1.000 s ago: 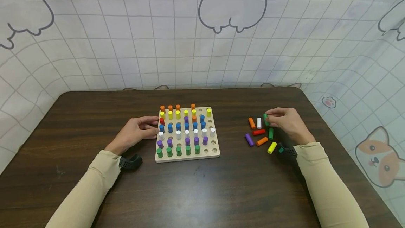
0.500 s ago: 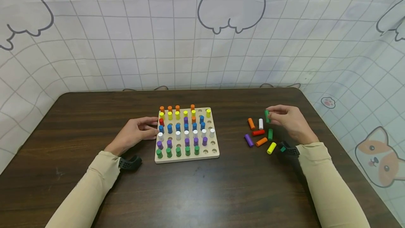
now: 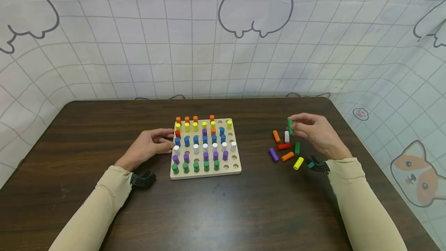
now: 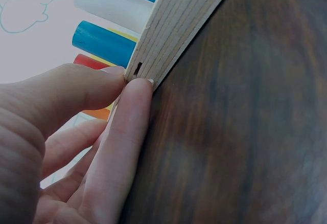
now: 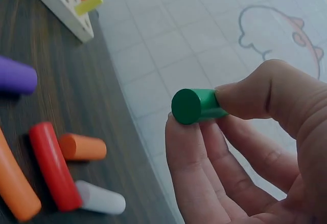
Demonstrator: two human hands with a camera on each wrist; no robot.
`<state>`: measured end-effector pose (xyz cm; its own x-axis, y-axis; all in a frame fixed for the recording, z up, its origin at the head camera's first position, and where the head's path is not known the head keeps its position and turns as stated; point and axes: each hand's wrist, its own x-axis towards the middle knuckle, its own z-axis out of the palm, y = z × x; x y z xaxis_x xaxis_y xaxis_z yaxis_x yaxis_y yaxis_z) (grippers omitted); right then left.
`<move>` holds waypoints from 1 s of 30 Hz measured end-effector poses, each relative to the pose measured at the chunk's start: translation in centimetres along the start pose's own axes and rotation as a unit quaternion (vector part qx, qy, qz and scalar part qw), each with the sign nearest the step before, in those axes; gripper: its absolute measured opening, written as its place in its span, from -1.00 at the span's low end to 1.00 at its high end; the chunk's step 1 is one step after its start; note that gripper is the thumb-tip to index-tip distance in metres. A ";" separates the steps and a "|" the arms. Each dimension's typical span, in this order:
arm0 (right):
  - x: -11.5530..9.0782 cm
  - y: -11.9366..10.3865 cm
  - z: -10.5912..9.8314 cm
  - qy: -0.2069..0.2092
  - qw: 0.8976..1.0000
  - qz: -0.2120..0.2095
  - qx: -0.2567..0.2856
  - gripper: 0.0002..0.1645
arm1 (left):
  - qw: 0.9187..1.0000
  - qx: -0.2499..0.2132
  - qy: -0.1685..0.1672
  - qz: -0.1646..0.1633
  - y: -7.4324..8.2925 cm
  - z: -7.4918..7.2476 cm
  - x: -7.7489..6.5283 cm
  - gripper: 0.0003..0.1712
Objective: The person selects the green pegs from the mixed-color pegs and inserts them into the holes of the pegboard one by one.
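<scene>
A wooden pegboard point(image 3: 205, 174) lies on the table, its rows filled with green, purple, white, blue, yellow and orange pegs, plus one red peg. My left hand point(image 3: 148, 146) rests against its left side. In the left wrist view, the thumb point(image 4: 97, 86) and index finger point(image 4: 122, 142) touch the board's edge point(image 4: 168, 35). Off to the right, my right hand point(image 3: 315, 133) pinches a green peg point(image 3: 290, 126) between thumb and fingers, above the loose pegs. The right wrist view shows this peg's point(image 5: 191, 106) round end, held at the fingertips.
Loose pegs lie right of the board: purple point(image 3: 273, 155), red point(image 3: 284, 146), white point(image 3: 287, 137), yellow point(image 3: 298, 163), a second green point(image 3: 297, 148) and two orange, one of them an orange peg point(image 3: 276, 136) at the back. A patterned cloth point(image 3: 216, 61) hangs behind the table.
My right hand has lifted the green peg off the pile, and the peg now points more to the left. My left hand and the pegboard stay in place.
</scene>
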<state>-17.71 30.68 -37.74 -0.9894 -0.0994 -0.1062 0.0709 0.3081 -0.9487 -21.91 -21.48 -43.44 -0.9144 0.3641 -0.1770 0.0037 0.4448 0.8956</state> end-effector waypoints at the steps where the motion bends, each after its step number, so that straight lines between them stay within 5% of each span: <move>1: 0.0 -0.2 0.2 -0.003 1.000 -0.003 0.002 -0.50 | 1.000 0.001 0.001 -0.001 0.0 -0.1 0.0 -0.21; 13: -0.4 -1.9 3.2 -0.028 0.999 -0.008 0.023 -0.45 | 1.000 -0.012 0.003 -0.006 -0.1 -0.3 0.2 -0.22; 20: -0.4 -2.1 4.7 -0.032 0.996 -0.025 0.082 -0.63 | 1.000 -0.003 0.001 -0.003 0.1 -0.1 0.4 -0.25; 30: -0.1 -2.3 6.9 -0.044 0.997 -0.045 0.039 -0.67 | 1.000 -0.002 0.003 -0.001 0.3 -0.1 -0.1 -0.28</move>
<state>-16.86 23.44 -37.63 -0.9774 -0.2070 -0.0430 -0.0036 0.2196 -0.9756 -21.82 -21.45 -43.15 -0.9171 0.3577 -0.1761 0.0002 0.4421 0.8970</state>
